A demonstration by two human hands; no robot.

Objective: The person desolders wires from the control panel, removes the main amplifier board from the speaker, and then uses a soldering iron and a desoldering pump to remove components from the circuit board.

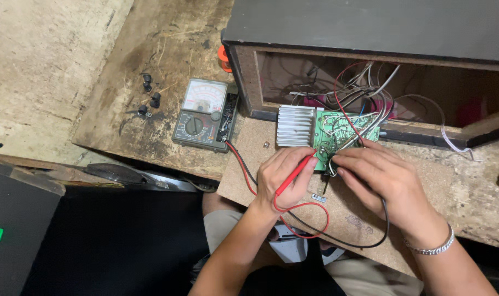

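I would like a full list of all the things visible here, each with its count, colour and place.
multimeter: one, grey-green with a dial, on the bench left of the box
knobs: about four, black, on the bench left of the multimeter
box: one, black, open at the front, top right
wires: many, white, red and others, from the box to the board
heat sink: one, silver, finned, left of the board
board: one, green, before the box
red probe: one, in the left hand
bracelet: one, silver, right wrist
left hand: holds the red probe
right hand: fingers at the board; whether it holds anything is hidden
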